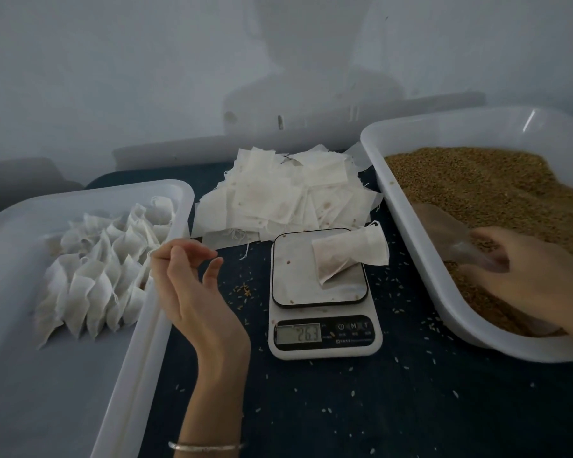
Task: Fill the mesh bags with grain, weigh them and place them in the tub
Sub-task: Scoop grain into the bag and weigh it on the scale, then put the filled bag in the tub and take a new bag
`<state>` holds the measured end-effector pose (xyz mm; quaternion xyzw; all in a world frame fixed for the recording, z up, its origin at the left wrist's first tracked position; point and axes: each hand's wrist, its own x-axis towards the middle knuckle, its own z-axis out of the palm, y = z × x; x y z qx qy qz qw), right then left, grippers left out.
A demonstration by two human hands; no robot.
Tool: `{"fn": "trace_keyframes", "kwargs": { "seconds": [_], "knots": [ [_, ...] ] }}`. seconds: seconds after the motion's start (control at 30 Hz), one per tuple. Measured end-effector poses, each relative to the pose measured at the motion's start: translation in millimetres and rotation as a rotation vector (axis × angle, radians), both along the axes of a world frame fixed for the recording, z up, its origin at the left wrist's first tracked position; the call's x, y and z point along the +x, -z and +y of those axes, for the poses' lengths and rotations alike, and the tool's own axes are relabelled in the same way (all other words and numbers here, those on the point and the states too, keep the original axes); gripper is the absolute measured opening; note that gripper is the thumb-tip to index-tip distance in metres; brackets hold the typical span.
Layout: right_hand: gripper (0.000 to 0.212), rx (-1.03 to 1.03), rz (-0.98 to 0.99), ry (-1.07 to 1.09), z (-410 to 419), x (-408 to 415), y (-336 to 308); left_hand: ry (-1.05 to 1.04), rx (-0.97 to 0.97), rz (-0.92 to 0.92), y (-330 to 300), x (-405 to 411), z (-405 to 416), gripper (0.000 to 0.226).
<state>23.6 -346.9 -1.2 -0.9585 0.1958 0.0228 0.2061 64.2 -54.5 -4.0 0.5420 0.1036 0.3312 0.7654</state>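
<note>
A filled white mesh bag (348, 254) lies on the platform of a digital scale (291, 276) at the centre; its display (300, 333) reads 26.3. My left hand (192, 282) hovers palm up left of the scale, fingers loosely curled, holding nothing I can make out. My right hand (530, 269) is inside the right tub (411, 206) of brown grain (483, 180) and grips a clear plastic scoop (444, 229) lying on the grain. The left tub (139, 342) holds several filled bags (103, 259).
A pile of flat empty mesh bags (278, 190) lies behind the scale. Loose grains are scattered on the dark table cloth (344, 408). A pale wall rises close behind the table. A bracelet (205, 446) sits on my left wrist.
</note>
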Motion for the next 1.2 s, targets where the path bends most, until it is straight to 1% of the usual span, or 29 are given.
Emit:
{"fn": "trace_keyframes", "kwargs": {
  "seconds": [0.23, 0.43, 0.5, 0.57, 0.63, 0.67, 0.7, 0.77, 0.8, 0.83, 0.87, 0.9, 0.97, 1.0, 1.07, 1.13, 1.2],
  "knots": [
    [0.065, -0.008, -0.008, -0.011, -1, 1, 3, 0.025, 0.022, -0.004, 3, 0, -2, 0.032],
    [0.066, -0.029, 0.008, -0.015, -1, 0, 5, 0.061, 0.052, 0.0, 6, -1, -4, 0.029],
    [0.066, -0.033, 0.021, -0.011, -1, 0, 5, 0.089, 0.121, 0.0, 7, -1, -5, 0.024],
    [0.065, -0.023, 0.032, -0.012, 0, 0, 4, 0.166, 0.329, -0.001, 8, 0, -10, 0.016],
    [0.063, -0.016, 0.04, -0.028, 2, -1, 4, 0.349, 0.626, 0.014, 6, 0, -23, 0.007],
    [0.063, -0.017, 0.04, -0.04, 2, -1, 3, 0.438, 0.799, 0.03, 6, 1, -32, 0.014],
    [0.063, -0.015, 0.055, -0.042, 3, -2, 1, 0.51, 0.979, 0.032, 7, 3, -42, 0.027],
    [0.063, -0.025, 0.049, -0.042, 4, -3, -1, 0.568, 1.325, 0.009, 10, 9, -66, 0.049],
    [0.063, -0.038, 0.031, -0.047, 4, -4, -2, 0.571, 1.461, 0.023, 12, 12, -77, 0.057],
    [0.063, -0.044, 0.03, -0.05, 6, -5, -4, 0.563, 1.566, 0.05, 13, 15, -87, 0.061],
    [0.062, -0.044, 0.017, -0.056, 6, -5, -5, 0.54, 1.641, 0.068, 15, 19, -95, 0.057],
    [0.062, -0.034, 0.016, -0.055, 7, -5, -6, 0.502, 1.681, 0.063, 17, 21, -102, 0.047],
    [0.061, -0.038, 0.015, -0.065, 8, -7, -10, 0.423, 1.665, 0.045, 19, 25, -105, 0.022],
    [0.06, -0.047, -0.002, -0.07, 8, -8, -11, 0.392, 1.615, 0.04, 19, 27, -103, 0.018],
    [0.058, -0.051, -0.014, -0.061, 10, -9, -11, 0.357, 1.539, 0.072, 15, 27, -92, 0.021],
    [0.058, -0.048, 0.009, -0.064, 7, -8, -10, 0.349, 1.509, 0.134, 8, 25, -76, 0.026],
    [0.06, -0.049, 0.021, -0.068, 6, -7, -8, 0.39, 1.367, 0.2, -5, 18, -57, 0.023]
  ]
}}
